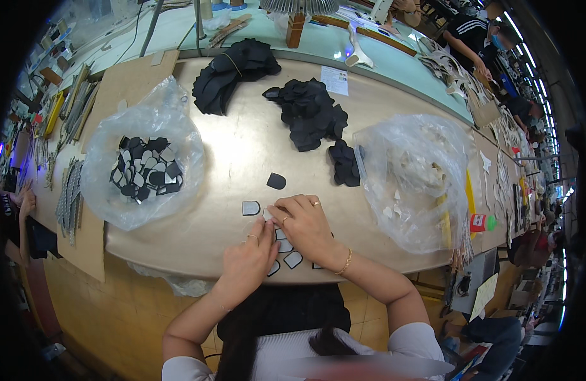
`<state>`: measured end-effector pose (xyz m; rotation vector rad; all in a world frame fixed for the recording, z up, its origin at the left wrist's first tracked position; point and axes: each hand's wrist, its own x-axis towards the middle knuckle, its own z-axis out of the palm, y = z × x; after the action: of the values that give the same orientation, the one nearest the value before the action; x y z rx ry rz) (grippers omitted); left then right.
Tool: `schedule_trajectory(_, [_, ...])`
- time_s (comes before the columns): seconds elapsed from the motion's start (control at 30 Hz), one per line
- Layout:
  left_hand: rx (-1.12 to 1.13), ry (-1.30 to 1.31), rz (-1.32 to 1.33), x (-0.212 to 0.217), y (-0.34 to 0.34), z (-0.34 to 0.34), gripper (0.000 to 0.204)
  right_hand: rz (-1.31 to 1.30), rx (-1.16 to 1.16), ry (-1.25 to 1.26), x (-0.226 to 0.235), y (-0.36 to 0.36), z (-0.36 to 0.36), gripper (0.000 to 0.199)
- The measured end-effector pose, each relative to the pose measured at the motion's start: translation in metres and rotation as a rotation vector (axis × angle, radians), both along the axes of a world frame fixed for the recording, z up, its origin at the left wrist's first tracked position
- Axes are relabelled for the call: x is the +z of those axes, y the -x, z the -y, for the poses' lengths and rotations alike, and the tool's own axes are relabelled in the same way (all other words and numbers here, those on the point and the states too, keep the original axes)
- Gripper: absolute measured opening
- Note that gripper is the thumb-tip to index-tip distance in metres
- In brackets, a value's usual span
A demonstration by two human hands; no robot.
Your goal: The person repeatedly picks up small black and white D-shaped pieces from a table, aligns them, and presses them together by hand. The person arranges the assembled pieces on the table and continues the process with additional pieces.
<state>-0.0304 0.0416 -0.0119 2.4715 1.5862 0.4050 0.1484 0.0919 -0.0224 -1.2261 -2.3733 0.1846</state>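
Note:
At the near middle of the table [229,171], my two hands meet over a small pale tab-shaped piece [268,214]. My left hand [249,254] presses its fingertips on the piece from the near side, fingers together. From the right, my right hand [302,225] has thumb and fingers closed at the same piece, partly hiding it. Just left of the fingertips lies a dark-edged grey-faced piece [250,208]. A black rounded piece [276,181] rests beyond them. Under and beside my wrists are several more grey-faced pieces [293,259] with black edges, partly covered.
A clear plastic bag [190,149] of black and grey pieces lies open at left. Black pieces sit in a tied bundle [232,73], a loose pile [309,117] and a small stack [343,163]. Another plastic bag [413,171] and a red-labelled bottle [480,223] are at right.

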Motion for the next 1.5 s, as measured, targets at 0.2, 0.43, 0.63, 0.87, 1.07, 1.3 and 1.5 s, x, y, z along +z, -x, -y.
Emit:
schedule_trajectory(0.2, [0.008, 0.019, 0.060, 0.003, 0.001, 0.000, 0.044, -0.071, -0.019, 0.003, -0.003, 0.003, 0.002, 0.026])
schedule_trajectory(0.43, [0.008, 0.002, 0.143, -0.003, 0.003, -0.006, 0.037, -0.163, -0.097, 0.145, 0.001, 0.005, 0.000, 0.021])
schedule_trajectory(0.63, [0.009, 0.000, 0.180, -0.005, 0.007, -0.009, 0.034, -0.169, -0.140, 0.198, 0.003, 0.004, -0.004, 0.018])
schedule_trajectory(0.87, [0.008, 0.009, 0.121, -0.004, 0.004, -0.006, 0.035, -0.140, -0.127, 0.246, 0.007, 0.004, -0.011, 0.015])
schedule_trajectory(1.07, [0.005, 0.007, 0.155, -0.003, 0.004, -0.005, 0.035, -0.087, -0.108, 0.284, 0.009, 0.004, -0.016, 0.018])
schedule_trajectory(1.3, [0.021, 0.053, 0.223, -0.004, 0.008, -0.004, 0.034, -0.119, -0.102, 0.339, 0.012, 0.002, -0.019, 0.018])
schedule_trajectory(1.5, [0.030, 0.039, 0.227, -0.005, 0.006, -0.005, 0.035, -0.107, -0.106, 0.369, 0.014, 0.003, -0.022, 0.018])
